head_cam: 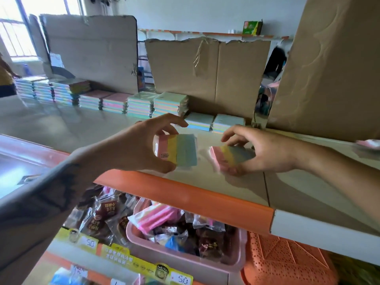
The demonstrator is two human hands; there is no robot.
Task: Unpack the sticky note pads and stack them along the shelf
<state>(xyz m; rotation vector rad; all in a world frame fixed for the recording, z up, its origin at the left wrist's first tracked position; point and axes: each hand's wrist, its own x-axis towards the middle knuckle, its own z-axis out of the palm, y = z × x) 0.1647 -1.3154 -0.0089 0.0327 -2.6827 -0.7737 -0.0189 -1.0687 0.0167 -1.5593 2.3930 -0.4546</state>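
My left hand (141,145) grips a wrapped sticky note pad (178,150) with pink, yellow and blue stripes, held just above the shelf top (205,177). My right hand (261,149) holds a second striped pad (230,155) that lies tilted on the shelf, fingers curled over its far edge and thumb under its near edge. Behind them a row of stacked pads (156,104) runs along the back of the shelf to the far left. Two low stacks (216,121) end the row right behind my hands.
Torn cardboard sheets (205,73) stand behind the stacks, and a big cardboard box (333,64) rises at the right. Below the shelf's orange edge (185,194), a pink basket (185,251) holds wrapped snacks, beside an orange basket (287,260). A loose pink pad (368,144) lies far right.
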